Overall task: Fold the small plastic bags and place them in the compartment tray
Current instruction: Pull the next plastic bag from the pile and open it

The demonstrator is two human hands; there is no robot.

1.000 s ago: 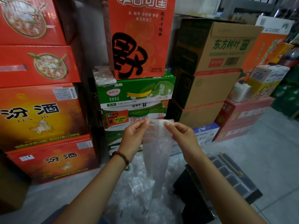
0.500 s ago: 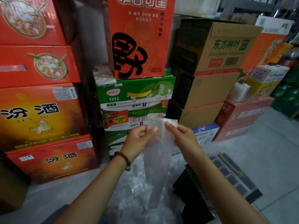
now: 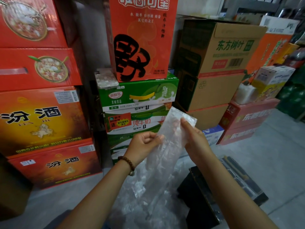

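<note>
Clear crinkled plastic bag (image 3: 166, 146) held mid-air, top tilted toward 1 o'clock. Left hand (image 3: 143, 146) pinches left edge; right hand (image 3: 194, 139) pinches upper right. Black compartment tray (image 3: 242, 180) at 4 o'clock (bag unfolded). Risk: slick film slips, fold skews.

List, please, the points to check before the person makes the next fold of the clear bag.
1. Left hand pinches the left edge of the long clear plastic bag: ok.
2. Right hand holds the bag's upper right part, thumb in front: ok.
3. Bag folded small enough for a compartment: not ok; it hangs long and narrow.
4. Black compartment tray in view, beside the right forearm: ok.
5. A free compartment in the tray: cannot tell; the forearm hides part of it.
</note>
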